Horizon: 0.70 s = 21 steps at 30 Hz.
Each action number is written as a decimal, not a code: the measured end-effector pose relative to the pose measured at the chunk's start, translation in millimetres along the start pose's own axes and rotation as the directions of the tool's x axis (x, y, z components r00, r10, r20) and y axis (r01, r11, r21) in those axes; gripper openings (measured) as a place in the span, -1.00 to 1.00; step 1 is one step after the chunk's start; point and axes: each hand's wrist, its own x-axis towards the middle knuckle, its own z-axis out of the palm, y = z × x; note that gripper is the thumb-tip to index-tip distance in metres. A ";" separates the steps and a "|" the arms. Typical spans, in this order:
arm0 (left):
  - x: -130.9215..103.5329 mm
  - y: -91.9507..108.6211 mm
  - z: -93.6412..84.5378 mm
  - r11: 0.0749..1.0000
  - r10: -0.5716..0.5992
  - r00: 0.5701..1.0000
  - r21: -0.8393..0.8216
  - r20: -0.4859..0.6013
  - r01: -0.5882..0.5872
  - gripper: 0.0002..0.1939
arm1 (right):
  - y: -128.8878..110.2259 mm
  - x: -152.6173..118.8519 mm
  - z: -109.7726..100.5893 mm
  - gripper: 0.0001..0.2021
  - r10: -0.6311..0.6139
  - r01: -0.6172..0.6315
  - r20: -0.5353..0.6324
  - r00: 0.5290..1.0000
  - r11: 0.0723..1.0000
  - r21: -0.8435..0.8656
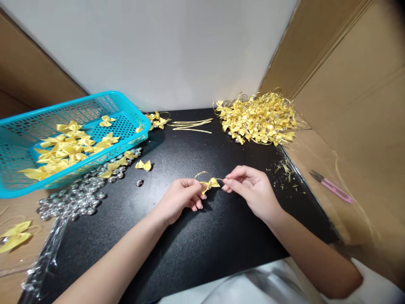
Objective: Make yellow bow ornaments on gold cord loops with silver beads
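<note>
Between my hands is a yellow ribbon bow (211, 184) with a thin gold cord (202, 173) looping up behind it. My left hand (185, 194) pinches the bow's left side between thumb and fingers. With thumb and fingertips my right hand (248, 188) grips the cord end to the right of the bow. Whether a bell is fastened under the bow is too small to tell. Left of my hands, a loose yellow bow (144, 165) and a single silver bell (139, 183) lie on the black tabletop (177, 261).
A turquoise basket (126, 100) of yellow bows stands at the left, with many silver bells (76, 196) beside it. Gold cord pieces (192, 123) lie at the back. A heap of corded bows (257, 116) sits back right. Pink-handled snips (335, 190) rest on cardboard at right.
</note>
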 end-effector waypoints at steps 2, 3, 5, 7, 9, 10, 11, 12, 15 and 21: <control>-0.9 1.1 -4.1 0.999 -0.033 0.998 -0.015 0.054 0.033 -0.76 | 2.2 1.3 -0.1 -0.84 0.037 -0.038 -0.043 0.998 0.999 -0.029; -1.4 1.3 -5.4 0.999 -0.038 0.997 -0.010 0.069 0.039 -0.74 | 3.2 1.8 -0.1 -0.82 0.049 -0.051 -0.053 0.997 0.998 -0.035; -2.6 1.2 -6.1 0.999 -0.038 0.996 0.019 0.081 0.037 -0.71 | 4.7 2.5 0.1 -0.80 0.062 -0.064 -0.059 0.996 0.997 -0.034; -3.8 0.9 -4.8 0.998 -0.028 0.996 0.051 0.080 0.024 -0.70 | 5.1 2.6 0.6 -0.79 0.068 -0.070 -0.055 0.996 0.997 -0.027; -4.8 0.8 -2.6 0.997 -0.017 0.997 0.078 0.077 0.011 -0.70 | 4.5 2.1 1.0 -0.79 0.068 -0.068 -0.047 0.997 0.998 -0.009; -5.2 0.7 -1.4 0.996 -0.011 0.997 0.091 0.075 0.004 -0.71 | 4.0 1.7 1.1 -0.80 0.066 -0.066 -0.039 0.997 0.998 -0.001; -5.5 0.6 -0.2 0.995 -0.002 0.998 0.104 0.070 -0.005 -0.71 | 3.4 1.2 1.1 -0.80 0.063 -0.063 -0.031 0.998 0.998 0.008; -5.8 0.5 0.9 0.993 0.009 0.998 0.120 0.061 -0.016 -0.72 | 2.9 0.7 1.0 -0.80 0.060 -0.060 -0.020 0.998 0.998 0.017; -6.4 -0.4 3.4 0.980 0.057 0.998 0.189 0.017 -0.059 -0.75 | 1.9 -0.4 0.7 -0.80 0.039 -0.041 0.027 0.999 0.997 0.058; -7.0 -0.9 4.8 0.946 0.096 0.995 0.312 -0.016 -0.086 -0.81 | 1.2 0.5 1.5 -0.82 -0.012 0.007 0.042 0.999 0.995 0.102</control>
